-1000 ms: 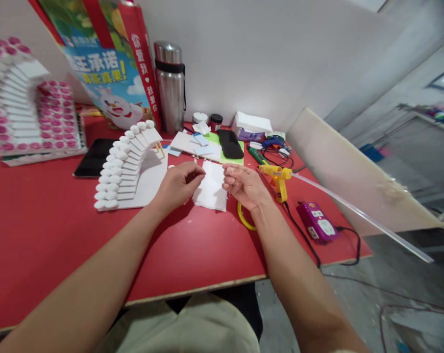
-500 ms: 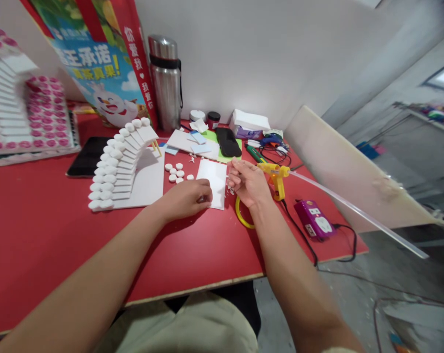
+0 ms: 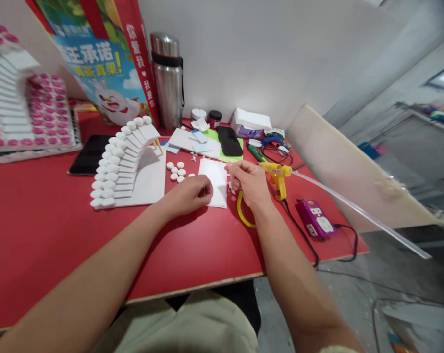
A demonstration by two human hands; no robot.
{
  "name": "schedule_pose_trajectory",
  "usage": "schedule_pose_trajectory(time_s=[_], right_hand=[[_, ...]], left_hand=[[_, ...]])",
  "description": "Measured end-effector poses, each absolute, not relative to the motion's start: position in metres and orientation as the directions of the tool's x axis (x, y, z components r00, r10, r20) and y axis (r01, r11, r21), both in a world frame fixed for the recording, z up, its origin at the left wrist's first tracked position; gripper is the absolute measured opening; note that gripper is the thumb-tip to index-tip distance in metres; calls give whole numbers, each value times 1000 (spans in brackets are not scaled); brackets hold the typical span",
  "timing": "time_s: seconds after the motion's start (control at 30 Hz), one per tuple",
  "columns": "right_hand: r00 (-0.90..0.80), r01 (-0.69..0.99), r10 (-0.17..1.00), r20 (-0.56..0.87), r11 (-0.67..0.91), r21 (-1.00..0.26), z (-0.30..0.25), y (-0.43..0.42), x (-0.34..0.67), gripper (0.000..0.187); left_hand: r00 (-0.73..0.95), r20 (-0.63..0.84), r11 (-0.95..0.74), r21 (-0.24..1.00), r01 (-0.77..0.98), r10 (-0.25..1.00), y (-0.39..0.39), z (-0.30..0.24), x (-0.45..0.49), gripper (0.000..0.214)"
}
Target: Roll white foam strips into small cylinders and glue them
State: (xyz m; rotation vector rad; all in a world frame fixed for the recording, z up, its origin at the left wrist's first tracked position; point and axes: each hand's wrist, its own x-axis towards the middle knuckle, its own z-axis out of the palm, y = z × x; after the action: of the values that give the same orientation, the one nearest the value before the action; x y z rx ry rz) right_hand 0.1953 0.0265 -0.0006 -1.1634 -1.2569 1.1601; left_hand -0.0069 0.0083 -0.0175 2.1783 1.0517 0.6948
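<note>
My left hand (image 3: 192,192) is curled closed at the left edge of a white sheet (image 3: 219,182); whatever its fingers may hold is hidden. Above the sheet's right edge, my right hand (image 3: 247,180) has its fingers pinched together, with nothing I can make out between them. Several white round puffs (image 3: 174,171) lie left of the sheet. Beyond them stands a white curved staircase model (image 3: 124,171) edged with similar puffs. A yellow glue gun (image 3: 279,182) with a long clear glue stick (image 3: 357,211) sits just right of my right hand.
A yellow ring (image 3: 241,214) lies under my right wrist. A purple power socket (image 3: 315,219) with cables is near the right edge. Behind are a phone (image 3: 229,141), a steel flask (image 3: 167,83) and a printed bag (image 3: 111,63). A pink-flowered model (image 3: 47,113) stands far left.
My right hand has turned over slightly, its back now facing up more, fingers still pinched. My left fingers have curled in closer. The view has shifted a little.
</note>
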Motion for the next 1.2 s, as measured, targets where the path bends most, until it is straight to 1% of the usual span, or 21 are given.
schedule_pose_trajectory(time_s=[0.07, 0.13, 0.2, 0.27, 0.3, 0.37, 0.43, 0.5, 0.57, 0.6, 0.67, 0.77, 0.83, 0.93, 1.0, 1.07, 1.2], right_hand=[[-148, 237, 979, 137, 170, -957, -1, 25, 198, 15], [-353, 442, 921, 162, 317, -839, -1, 22, 196, 7], [-499, 577, 855, 140, 448, -683, -1, 16, 189, 11], [-556, 670, 822, 124, 531, -519, -1, 8, 177, 21], [-566, 702, 815, 126, 557, -445, -2, 4, 171, 25], [-581, 735, 799, 153, 597, -322, -5, -3, 158, 29], [-586, 753, 787, 193, 617, -229, -10, -8, 147, 28], [-571, 781, 795, 203, 603, -164, -14, -11, 140, 26], [-552, 804, 813, 183, 578, -140, -16, -12, 137, 26], [-541, 811, 823, 172, 565, -153, -16, -12, 137, 25], [-505, 812, 848, 164, 530, -244, -15, -9, 140, 21], [-429, 749, 892, 142, 439, -497, -13, 0, 151, 15], [-379, 663, 921, 87, 336, -669, -13, 8, 161, 19], [-276, 505, 961, 0, 145, -851, -13, 16, 172, 19], [-225, 391, 973, -46, 48, -919, -13, 18, 176, 15], [-199, 310, 976, -92, -26, -951, -12, 19, 176, 12], [-172, 248, 973, -154, -109, -963, -9, 20, 174, 11]], left_hand=[[392, 239, -405, 811, 422, 888, 11, -19, -8, 8], [202, 276, -329, 891, 312, 940, 13, -18, -9, 9], [14, 290, -287, 939, 190, 957, 14, -16, -10, 8], [-132, 289, -277, 956, 100, 948, 15, -13, -11, 8], [-177, 282, -274, 959, 71, 943, 15, -12, -11, 8], [-216, 264, -262, 964, 38, 940, 14, -12, -11, 10], [-218, 251, -250, 968, 31, 943, 14, -13, -11, 11], [-210, 251, -247, 968, 42, 945, 14, -14, -10, 11], [-193, 259, -253, 966, 56, 946, 14, -15, -10, 10], [-186, 263, -255, 965, 63, 947, 15, -15, -10, 9], [-178, 261, -252, 965, 74, 949, 15, -15, -11, 8], [-182, 247, -237, 969, 76, 952, 14, -15, -12, 8], [-187, 239, -230, 971, 70, 953, 14, -15, -13, 8], [-184, 231, -223, 973, 66, 955, 14, -15, -12, 7], [-170, 232, -222, 972, 73, 958, 14, -15, -12, 7], [-158, 233, -222, 972, 83, 960, 13, -15, -11, 7], [-159, 226, -216, 973, 83, 961, 13, -15, -11, 7]])
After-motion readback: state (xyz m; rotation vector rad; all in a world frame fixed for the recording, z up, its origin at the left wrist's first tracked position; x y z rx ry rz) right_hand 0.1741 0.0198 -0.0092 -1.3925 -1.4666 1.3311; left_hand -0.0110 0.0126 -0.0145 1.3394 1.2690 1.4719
